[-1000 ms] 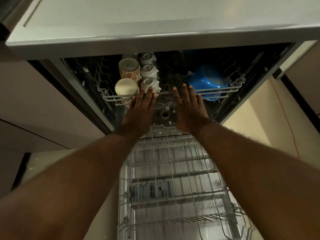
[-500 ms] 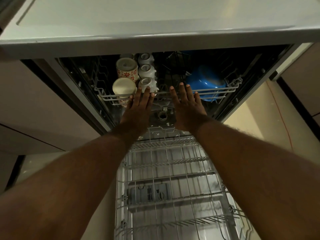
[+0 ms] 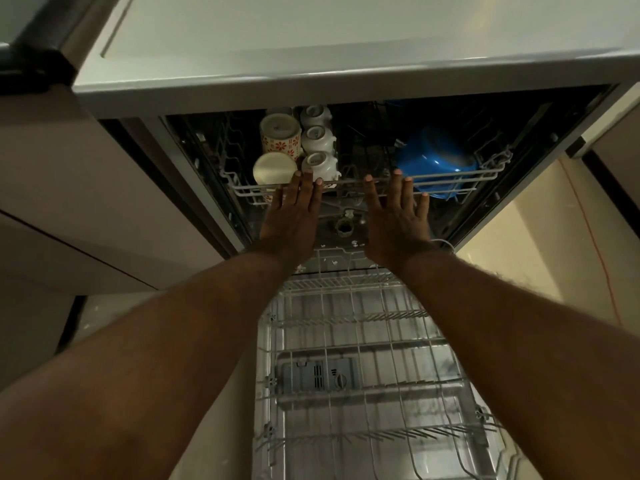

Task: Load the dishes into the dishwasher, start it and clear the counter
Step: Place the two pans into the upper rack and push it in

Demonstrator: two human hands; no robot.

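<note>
finds the upper rack (image 3: pixel 450 178) nearly home inside the dishwasher tub, under the front edge of the desk (image 3: pixel 346 39). notes the left hand (image 3: pixel 294 216) and right hand (image 3: pixel 398 220) laid flat against the rack's front rail, fingers straight and slightly spread, gripping nothing. records a patterned mug (image 3: pixel 280 136) and white cups (image 3: pixel 317 140) toward the rack's left side, and a blue bowl (image 3: pixel 433 154) near its front right corner. places the rack straight ahead of both palms, front rail lying left to right across the fingertips, travel directly away. judges neither hand nearer, so an even push from both looks called for. sees the lower rack (image 3: pixel 363 341) drawn out over the open door. against half a second ago, finds both hands on the same rail in the same flat pose; reads the rack as marginally deeper, but cannot confirm it.
</note>
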